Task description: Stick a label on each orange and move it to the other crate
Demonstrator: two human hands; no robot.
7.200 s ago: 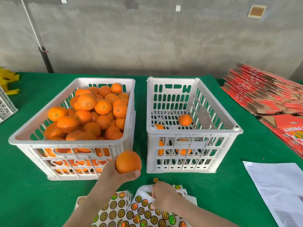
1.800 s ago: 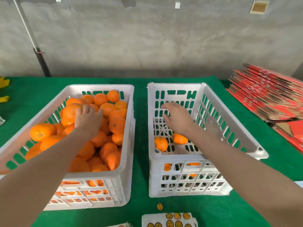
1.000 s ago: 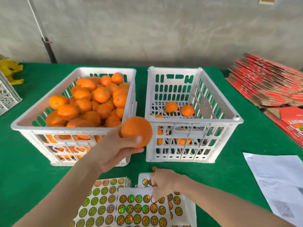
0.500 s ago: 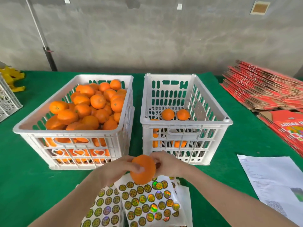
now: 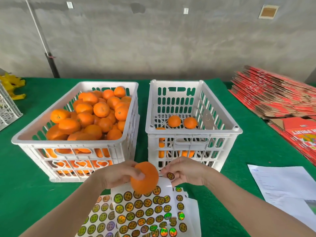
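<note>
Grey concrete wall [image 5: 153,40], green tabletop [image 5: 25,194]

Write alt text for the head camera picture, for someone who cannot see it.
A person's left hand holds an orange above sheets of round stickers while the right hand pinches one label next to it. Behind them on the green table, a white crate heaped with oranges stands left of a second white crate holding only a few.

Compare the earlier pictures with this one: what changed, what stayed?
The right crate gained an orange. The left hand took a fresh orange from the left crate and holds it above the sticker sheets; the right hand now pinches a label beside it. Both crates stayed put.
</note>
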